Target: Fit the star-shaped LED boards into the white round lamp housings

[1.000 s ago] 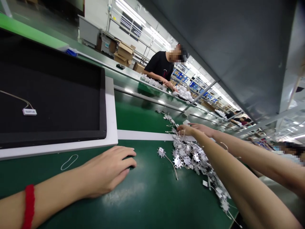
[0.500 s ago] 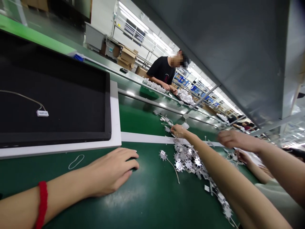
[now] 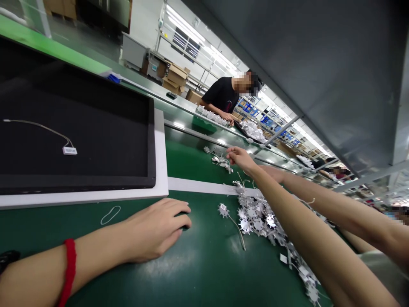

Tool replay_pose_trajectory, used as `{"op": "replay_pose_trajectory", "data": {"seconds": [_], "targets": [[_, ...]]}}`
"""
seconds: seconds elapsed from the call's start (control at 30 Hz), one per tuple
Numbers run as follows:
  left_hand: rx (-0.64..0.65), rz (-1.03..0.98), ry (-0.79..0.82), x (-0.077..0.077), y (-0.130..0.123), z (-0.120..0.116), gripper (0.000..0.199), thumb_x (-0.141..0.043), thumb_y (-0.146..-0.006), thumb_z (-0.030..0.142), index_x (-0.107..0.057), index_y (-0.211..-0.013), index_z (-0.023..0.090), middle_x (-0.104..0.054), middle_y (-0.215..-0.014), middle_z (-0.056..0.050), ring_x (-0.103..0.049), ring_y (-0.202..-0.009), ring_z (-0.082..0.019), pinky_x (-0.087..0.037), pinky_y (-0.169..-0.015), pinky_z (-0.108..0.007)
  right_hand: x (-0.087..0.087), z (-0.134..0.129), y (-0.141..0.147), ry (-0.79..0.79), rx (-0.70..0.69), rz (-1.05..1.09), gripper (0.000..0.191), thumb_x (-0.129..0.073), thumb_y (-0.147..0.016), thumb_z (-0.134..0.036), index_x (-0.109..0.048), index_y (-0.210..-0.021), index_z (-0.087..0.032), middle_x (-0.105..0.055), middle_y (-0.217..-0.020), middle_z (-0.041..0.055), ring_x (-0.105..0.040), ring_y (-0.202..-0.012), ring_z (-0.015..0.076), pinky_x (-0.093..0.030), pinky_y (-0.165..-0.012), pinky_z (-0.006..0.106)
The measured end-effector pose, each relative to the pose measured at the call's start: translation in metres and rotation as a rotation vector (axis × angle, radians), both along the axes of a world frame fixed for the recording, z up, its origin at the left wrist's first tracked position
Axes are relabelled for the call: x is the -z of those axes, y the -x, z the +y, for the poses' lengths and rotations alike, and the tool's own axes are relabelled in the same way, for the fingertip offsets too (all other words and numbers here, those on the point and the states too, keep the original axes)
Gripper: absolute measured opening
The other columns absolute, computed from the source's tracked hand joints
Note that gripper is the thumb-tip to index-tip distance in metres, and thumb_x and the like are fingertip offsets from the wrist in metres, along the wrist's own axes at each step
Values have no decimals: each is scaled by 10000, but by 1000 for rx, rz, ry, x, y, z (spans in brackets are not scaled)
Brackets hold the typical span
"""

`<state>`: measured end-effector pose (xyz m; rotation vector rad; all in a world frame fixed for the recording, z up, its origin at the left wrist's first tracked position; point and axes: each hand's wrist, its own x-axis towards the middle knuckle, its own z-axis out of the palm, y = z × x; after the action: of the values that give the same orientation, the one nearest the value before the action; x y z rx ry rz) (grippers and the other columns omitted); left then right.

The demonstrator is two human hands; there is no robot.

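My left hand (image 3: 161, 230), below a red bracelet (image 3: 69, 266), lies palm down on the green tabletop with fingers loosely bent and apart, holding nothing. My right hand (image 3: 240, 158) reaches across to the far side, fingers loosely curled and slightly apart. Nothing shows in them. Close beside those fingers lies a small group of star-shaped metal pieces with wires (image 3: 222, 163). Under my right forearm spreads a heap of similar pieces (image 3: 255, 217). One single star-shaped piece with a wire (image 3: 223, 209) lies between my left hand and the heap.
At left stands a black panel in a white foam frame (image 3: 161, 149), with a white-tagged cable (image 3: 69, 150) on it. A rubber band (image 3: 110, 215) lies before it. Another person's arm (image 3: 319, 192) reaches in from the right. A co-worker (image 3: 222, 96) stands across the line. A grey shelf (image 3: 319, 64) hangs overhead.
My right hand has moved farther away, up from the heap's far end toward the small group. The other person's hand has moved left, behind my forearm. My left hand stays resting on the table.
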<state>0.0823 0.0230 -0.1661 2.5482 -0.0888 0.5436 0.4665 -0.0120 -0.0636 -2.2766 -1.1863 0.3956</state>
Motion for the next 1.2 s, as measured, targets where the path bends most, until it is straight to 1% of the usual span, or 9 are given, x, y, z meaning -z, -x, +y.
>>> {"op": "replay_pose_trajectory", "data": {"seconds": [0.2,0.33,0.43,0.5,0.6,0.7,0.83,0.97,1.2], "targets": [[-1,55,-36,-16,3,0,264,-481,-961,141,-687,-1101,228,-681,-1337,-97,-623,-1269,-320,-550,-1057,-497,-15,14,34,-43,-157,181,267,-633,-1032,-312,-659,-1221,-125,-722,-1155,93,-725,-948,186,-623,-856,376],[20,105,-75,-25,4,0,268,-501,-953,117,-696,-1115,203,-683,-1337,-121,-634,-1259,-329,-567,-1038,-493,-11,21,44,9,-178,133,292,-606,-1048,-356,-662,-1215,-123,-727,-1120,95,-728,-953,189,-618,-866,381],[25,96,-73,-22,3,0,266,-502,-950,115,-694,-1113,204,-681,-1337,-119,-633,-1260,-323,-561,-1044,-486,-4,26,42,90,-144,-2,298,-618,-1036,-411,-687,-1095,-127,-720,-1024,57,-712,-896,187,-609,-834,379],[14,63,-62,-16,2,-1,261,-502,-945,123,-691,-1101,213,-682,-1329,-110,-628,-1262,-318,-554,-1049,-481,2,31,40,159,-124,-94,310,-650,-1011,-426,-697,-1046,-122,-711,-1028,42,-703,-940,220,-599,-856,396],[7,28,-55,-9,0,-1,262,-490,-938,129,-687,-1091,213,-684,-1314,-113,-631,-1246,-319,-555,-1037,-484,12,41,41,255,-103,-186,301,-661,-1004,-404,-690,-1127,-131,-695,-1158,63,-683,-1053,255,-585,-920,432],[6,19,-44,-10,0,-1,257,-495,-932,127,-694,-1075,204,-688,-1301,-120,-644,-1227,-337,-564,-1019,-504,22,53,47,350,-78,-219,313,-660,-1010,-372,-654,-1238,-157,-664,-1256,98,-675,-1078,235,-591,-925,439],[13,32,-40,-18,2,0,262,-511,-935,120,-704,-1094,198,-694,-1306,-125,-645,-1243,-329,-560,-1043,-484,31,65,56,445,-51,-228,312,-656,-1015,-348,-637,-1269,-167,-670,-1220,91,-688,-1002,210,-613,-856,395],[12,39,-45,-22,4,0,263,-533,-932,118,-709,-1112,193,-698,-1310,-125,-646,-1248,-321,-556,-1061,-473,34,67,65,472,-75,-244,299,-633,-1031,-349,-631,-1270,-170,-683,-1160,82,-693,-908,177,-620,-780,346],[9,52,-54,-23,4,0,261,-541,-926,113,-716,-1103,192,-699,-1311,-124,-651,-1243,-333,-561,-1054,-493,28,70,82,510,-172,-269,249,-649,-1021,-348,-667,-1176,-153,-694,-1122,72,-693,-915,180,-615,-796,348]]}}
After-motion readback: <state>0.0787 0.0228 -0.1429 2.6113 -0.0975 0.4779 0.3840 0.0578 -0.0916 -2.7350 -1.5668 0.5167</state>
